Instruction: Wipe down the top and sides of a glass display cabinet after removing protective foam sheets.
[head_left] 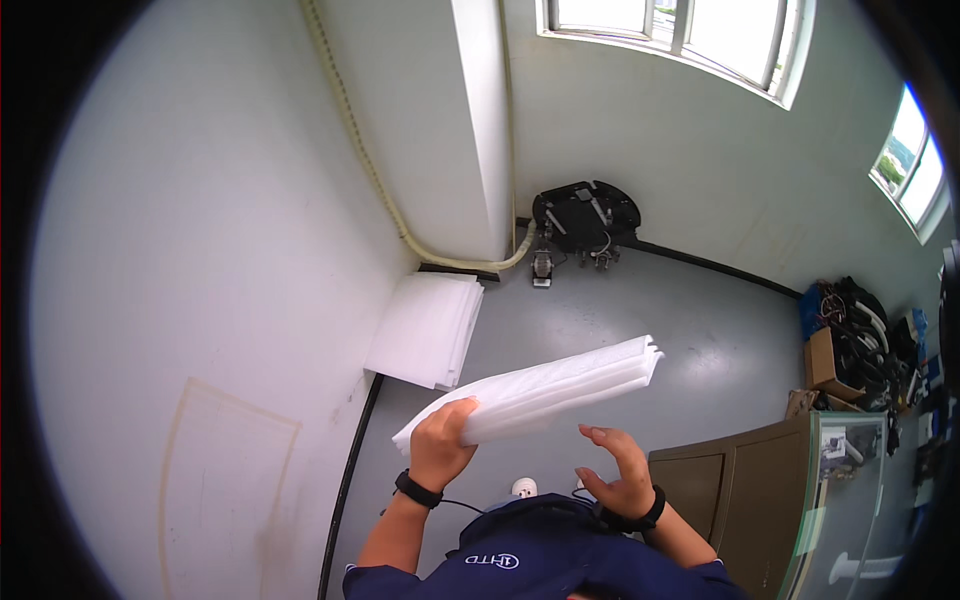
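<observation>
Several white foam sheets (550, 388) are stacked together in front of me, held up above the grey floor. My left hand (443, 440) is closed around their near left end, thumb on top. The stack slants up to the right, and its layered edges fan slightly at the far end. My right hand (622, 474) is just below the stack, apart from it, with thumb and fingers spread and nothing between them. Another pile of white foam sheets (425, 325) leans against the wall at the left.
A black round-topped device (588, 215) stands by the far wall. A beige hose (365, 150) runs down the wall. A brown cabinet (740, 490) with a glass case (850, 500) is at the right. Behind it are a cardboard box (828, 365) and black cables (865, 335).
</observation>
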`<state>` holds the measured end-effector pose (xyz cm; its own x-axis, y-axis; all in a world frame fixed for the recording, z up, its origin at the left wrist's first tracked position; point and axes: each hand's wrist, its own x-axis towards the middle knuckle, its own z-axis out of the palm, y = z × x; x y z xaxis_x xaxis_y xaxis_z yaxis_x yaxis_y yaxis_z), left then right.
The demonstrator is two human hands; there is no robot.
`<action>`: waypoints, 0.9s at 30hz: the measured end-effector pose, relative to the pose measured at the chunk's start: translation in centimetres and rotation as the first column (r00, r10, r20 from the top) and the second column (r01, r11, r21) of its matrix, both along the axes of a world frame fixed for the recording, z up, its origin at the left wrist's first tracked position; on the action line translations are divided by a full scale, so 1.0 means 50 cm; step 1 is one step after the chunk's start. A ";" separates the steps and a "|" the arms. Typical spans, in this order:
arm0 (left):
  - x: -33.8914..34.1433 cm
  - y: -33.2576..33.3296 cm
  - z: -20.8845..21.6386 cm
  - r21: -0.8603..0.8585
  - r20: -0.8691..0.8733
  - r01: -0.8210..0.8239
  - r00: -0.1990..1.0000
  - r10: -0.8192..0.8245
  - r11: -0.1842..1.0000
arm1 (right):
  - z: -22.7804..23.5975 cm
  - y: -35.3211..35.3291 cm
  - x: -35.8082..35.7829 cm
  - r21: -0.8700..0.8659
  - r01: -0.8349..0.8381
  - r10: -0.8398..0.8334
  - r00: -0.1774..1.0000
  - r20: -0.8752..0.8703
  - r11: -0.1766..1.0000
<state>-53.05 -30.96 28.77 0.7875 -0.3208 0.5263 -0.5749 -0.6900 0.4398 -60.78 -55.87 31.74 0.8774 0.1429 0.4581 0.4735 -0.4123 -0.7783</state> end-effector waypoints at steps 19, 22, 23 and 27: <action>0.214 0.019 -0.162 0.296 -0.302 -0.231 0.898 0.320 0.927 | -0.234 0.182 0.504 -0.677 -0.439 0.514 0.852 -0.104 0.591; 0.286 0.017 -0.104 0.283 -0.197 -0.363 0.884 0.424 0.888 | -0.234 0.170 0.612 -0.560 -0.477 0.441 0.873 -0.209 0.678; 0.297 0.023 -0.090 0.267 -0.161 -0.454 0.848 0.504 0.850 | -0.229 0.171 0.648 -0.556 -0.474 0.409 0.879 -0.246 0.683; 0.289 0.070 -0.088 0.098 -0.130 -0.697 0.699 0.703 0.711 | -0.201 0.201 0.778 -0.508 -0.447 0.302 0.889 -0.344 0.736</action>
<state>-38.59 -27.48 24.36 0.8589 0.3375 0.3851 0.1500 -0.8849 0.4410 -21.90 -45.80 21.72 0.7617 0.6478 -0.0126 0.5278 -0.6317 -0.5678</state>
